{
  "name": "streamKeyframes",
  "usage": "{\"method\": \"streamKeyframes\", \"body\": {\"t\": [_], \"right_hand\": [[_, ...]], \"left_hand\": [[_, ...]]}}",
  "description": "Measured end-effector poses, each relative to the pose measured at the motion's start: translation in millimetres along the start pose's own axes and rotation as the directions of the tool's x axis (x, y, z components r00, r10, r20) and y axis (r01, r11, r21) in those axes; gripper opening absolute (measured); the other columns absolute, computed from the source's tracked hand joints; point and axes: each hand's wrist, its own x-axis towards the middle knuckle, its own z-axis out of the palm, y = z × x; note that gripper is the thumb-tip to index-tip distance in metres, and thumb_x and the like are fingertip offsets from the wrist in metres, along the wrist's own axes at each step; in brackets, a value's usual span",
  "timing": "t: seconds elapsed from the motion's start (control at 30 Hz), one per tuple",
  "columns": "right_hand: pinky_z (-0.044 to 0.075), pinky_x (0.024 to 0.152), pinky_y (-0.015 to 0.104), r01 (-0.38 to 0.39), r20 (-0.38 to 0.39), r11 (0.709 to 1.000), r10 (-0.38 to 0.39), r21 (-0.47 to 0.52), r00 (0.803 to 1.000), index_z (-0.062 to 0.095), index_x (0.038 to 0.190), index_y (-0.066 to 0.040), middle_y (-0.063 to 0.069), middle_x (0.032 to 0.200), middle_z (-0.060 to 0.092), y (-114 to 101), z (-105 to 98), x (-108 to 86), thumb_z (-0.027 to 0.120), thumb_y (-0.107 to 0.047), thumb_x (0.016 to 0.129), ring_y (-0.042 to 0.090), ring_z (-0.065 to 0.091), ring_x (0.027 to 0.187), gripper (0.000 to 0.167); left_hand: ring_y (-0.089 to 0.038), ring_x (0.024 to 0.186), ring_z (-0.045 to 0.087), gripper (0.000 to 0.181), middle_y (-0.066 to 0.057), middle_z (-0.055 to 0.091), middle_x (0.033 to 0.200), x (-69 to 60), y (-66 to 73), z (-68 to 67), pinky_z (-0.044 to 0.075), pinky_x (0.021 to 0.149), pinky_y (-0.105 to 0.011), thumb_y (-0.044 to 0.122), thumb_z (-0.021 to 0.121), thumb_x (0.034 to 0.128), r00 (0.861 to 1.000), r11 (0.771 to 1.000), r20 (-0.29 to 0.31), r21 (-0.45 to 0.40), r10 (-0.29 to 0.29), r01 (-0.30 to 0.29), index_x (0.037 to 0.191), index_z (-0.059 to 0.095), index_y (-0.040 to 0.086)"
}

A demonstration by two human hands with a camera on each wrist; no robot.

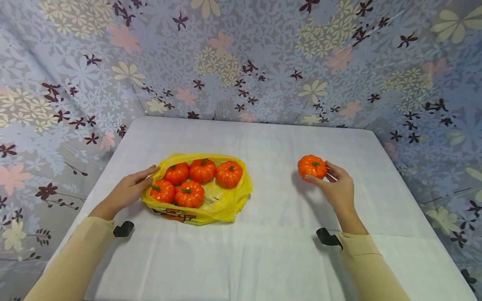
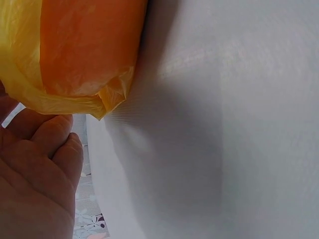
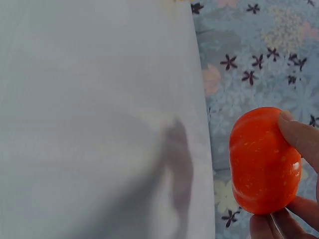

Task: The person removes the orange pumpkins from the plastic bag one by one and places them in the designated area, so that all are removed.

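Note:
Above the right half of the table, my right hand (image 1: pixel 340 188) holds a small orange toy pumpkin (image 1: pixel 312 167) with a green stem. The thumb lies on one side and the fingers on the other; in the right wrist view the pumpkin (image 3: pixel 265 160) is gripped off the table. My left hand (image 1: pixel 129 190) touches the left side of a yellow plastic bag (image 1: pixel 222 215) with its fingers extended along the rim. Several similar pumpkins (image 1: pixel 190 194) sit inside the spread-open bag. In the left wrist view, the left hand (image 2: pixel 40 169) is beside the bag's wall, its fingertips partly hidden.
A white cloth covers the table (image 1: pixel 271 259). Behind it and at both sides hangs a floral curtain (image 1: pixel 241 62). Dark printing shows on the bag's front. Each sleeve has a black wrist piece (image 1: pixel 124 229) sticking out at the cuff.

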Motion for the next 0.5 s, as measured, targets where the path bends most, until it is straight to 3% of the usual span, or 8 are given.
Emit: {"method": "streamKeyframes", "body": {"t": [0.5], "right_hand": [[0.041, 0.11, 0.04, -0.095, -0.046, 0.994, 0.093, -0.051, 0.995, 0.045, 0.151, -0.005, 0.015, 0.153, 0.043, 25.1, -18.0, 8.0, 0.085, -0.032, 0.084, 0.033, 0.048, 0.135, 0.083]], "left_hand": [[-0.045, 0.148, 0.019, 0.053, -0.014, 0.026, 0.163, 0.4, -1.0, 0.9, 0.019, 0.114, -0.067, 0.034, 0.043, 0.1087, 1.0, 1.0, 0.003, 0.001, 0.007, -0.007, 0.157, 0.038, 0.011]]}}
